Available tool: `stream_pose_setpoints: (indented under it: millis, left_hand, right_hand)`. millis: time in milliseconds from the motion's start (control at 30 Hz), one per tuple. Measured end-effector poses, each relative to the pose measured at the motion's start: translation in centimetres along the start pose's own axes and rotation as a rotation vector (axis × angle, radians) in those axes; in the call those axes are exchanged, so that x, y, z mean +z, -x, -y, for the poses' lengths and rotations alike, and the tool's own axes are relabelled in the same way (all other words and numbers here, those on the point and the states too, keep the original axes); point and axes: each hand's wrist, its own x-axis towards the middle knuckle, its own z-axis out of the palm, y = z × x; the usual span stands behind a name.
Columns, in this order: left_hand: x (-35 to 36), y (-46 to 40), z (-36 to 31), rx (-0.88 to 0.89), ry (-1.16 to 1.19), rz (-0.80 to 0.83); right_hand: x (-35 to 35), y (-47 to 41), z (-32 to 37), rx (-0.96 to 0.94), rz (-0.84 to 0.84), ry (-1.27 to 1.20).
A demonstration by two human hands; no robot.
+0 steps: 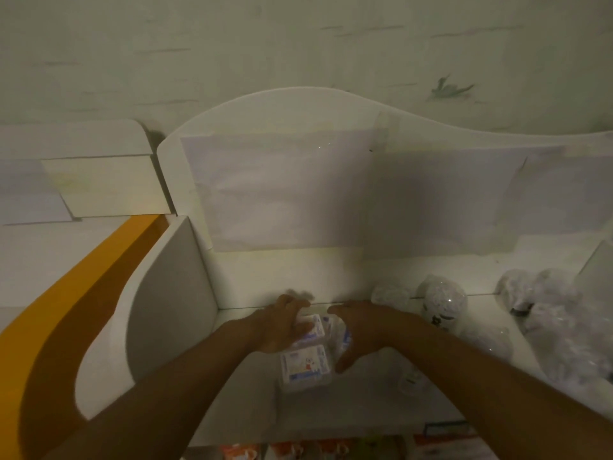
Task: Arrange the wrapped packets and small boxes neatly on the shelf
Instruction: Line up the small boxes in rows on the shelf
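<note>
Plastic-wrapped pack [306, 361] w/ 2 small boxes visible is gripped btwn left hand [282, 327] & right hand [356, 330], on white shelf [265, 270]. 3 wrapped bundles [441, 302] are seen at right.

There is a single view, from a wide-angle camera worn on the person's head, looking forward and steeply down onto a white shelf [298, 273]. It sits close: both forearms enter from the bottom edge and reach the middle of the frame, where the left hand [282, 327] and right hand [358, 330] meet. The far side of the view takes in the shelf's curved white back panel [282, 180] and the pale wall [298, 44] above it. The wide lens bows straight edges towards the corners. At the near edge, part of a lower level shows.
</note>
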Motion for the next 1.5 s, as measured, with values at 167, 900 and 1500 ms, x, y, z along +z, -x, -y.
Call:
stream_pose_setpoints:
  millis: [167, 900, 1500]
  left_hand:
    - [-1.8, 0.6, 0.2, 0.218, 0.047, 0.033]
    - [-0.9, 1.5, 0.2, 0.059, -0.182, -0.092]
    - [-2.4, 1.7, 4.7, -0.218, -0.341, 0.033]
  right_hand:
    - [-0.3, -1.2, -0.1, 0.038, 0.018, -0.018]
    - [1.1, -4.6, 0.9, 0.036, -0.025, -0.016]
    - [2.0, -7.6, 1.8, 0.027, -0.261, 0.063]
